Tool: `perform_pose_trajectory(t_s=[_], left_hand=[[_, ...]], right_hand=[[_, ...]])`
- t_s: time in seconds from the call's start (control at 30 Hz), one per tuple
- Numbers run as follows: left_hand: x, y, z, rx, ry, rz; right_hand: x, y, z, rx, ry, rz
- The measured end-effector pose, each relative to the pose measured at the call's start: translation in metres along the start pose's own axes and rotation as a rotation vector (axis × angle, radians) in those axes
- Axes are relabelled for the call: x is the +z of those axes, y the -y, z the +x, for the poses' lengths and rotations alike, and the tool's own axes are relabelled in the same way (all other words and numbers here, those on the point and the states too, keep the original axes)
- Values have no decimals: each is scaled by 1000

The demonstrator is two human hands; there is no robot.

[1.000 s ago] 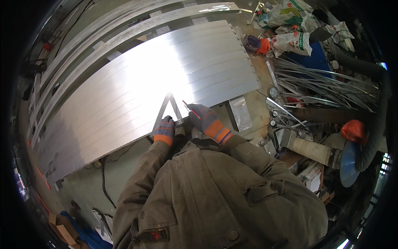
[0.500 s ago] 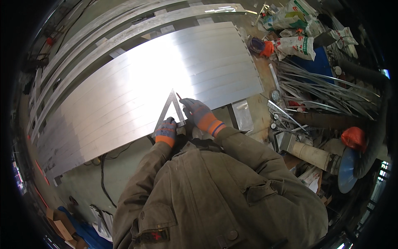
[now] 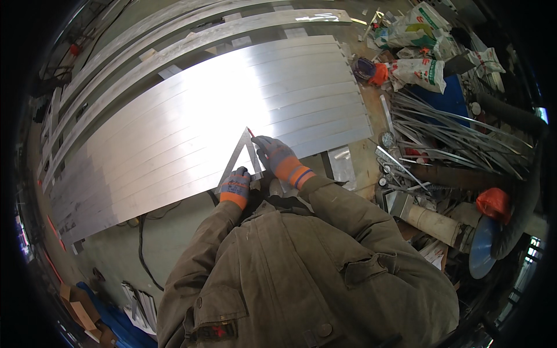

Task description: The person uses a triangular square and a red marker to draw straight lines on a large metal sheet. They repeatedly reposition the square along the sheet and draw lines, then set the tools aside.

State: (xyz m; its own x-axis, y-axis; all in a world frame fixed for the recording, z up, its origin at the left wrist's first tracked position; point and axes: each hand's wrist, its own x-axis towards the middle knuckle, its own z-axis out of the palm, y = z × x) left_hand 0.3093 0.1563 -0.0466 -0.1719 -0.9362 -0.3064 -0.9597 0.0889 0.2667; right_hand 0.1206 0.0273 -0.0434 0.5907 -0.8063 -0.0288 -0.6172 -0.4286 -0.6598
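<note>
A wide silvery metal sheet point(image 3: 145, 133) with faint parallel lines lies in front of me, a bright glare across its middle. On its near edge rests a grey triangular set square point(image 3: 233, 158), its tip pointing away from me. My left hand point(image 3: 235, 185), in a grey and orange glove, is closed on the square's near left corner. In my right hand point(image 3: 281, 159), gloved alike, is a thin red pencil point(image 3: 251, 133) with its point at the square's far tip. The right fingers are closed round the pencil, beside the square's right side.
Long metal bars point(image 3: 191, 43) run beyond the sheet. Thin metal strips point(image 3: 458, 124) pile up at the right, near white sacks point(image 3: 419, 72) and a blue disc point(image 3: 484, 248). A dark cable point(image 3: 142, 249) hangs below the near edge; a cardboard box point(image 3: 81, 304) stands lower left.
The pencil point has come up against the tip of the set square, where a small gap showed before. Both hands stay in nearly the same place; the whole view has shifted slightly.
</note>
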Motion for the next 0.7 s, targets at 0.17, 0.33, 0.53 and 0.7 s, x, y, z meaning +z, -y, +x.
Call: perform_pose_trajectory(t_s=[0.17, 0.33, 0.53, 0.7], left_hand=[[1, 0, 0, 5, 1, 1], [1, 2, 0, 6, -5, -8], [-5, -2, -1, 14, -29, 5], [-4, -3, -2, -4, -32, -12]], right_hand=[[1, -2, 2, -13, -24, 18], [4, -4, 3, -2, -9, 6], [1, 0, 3, 13, 14, 20], [-15, 6, -13, 66, 100, 67]])
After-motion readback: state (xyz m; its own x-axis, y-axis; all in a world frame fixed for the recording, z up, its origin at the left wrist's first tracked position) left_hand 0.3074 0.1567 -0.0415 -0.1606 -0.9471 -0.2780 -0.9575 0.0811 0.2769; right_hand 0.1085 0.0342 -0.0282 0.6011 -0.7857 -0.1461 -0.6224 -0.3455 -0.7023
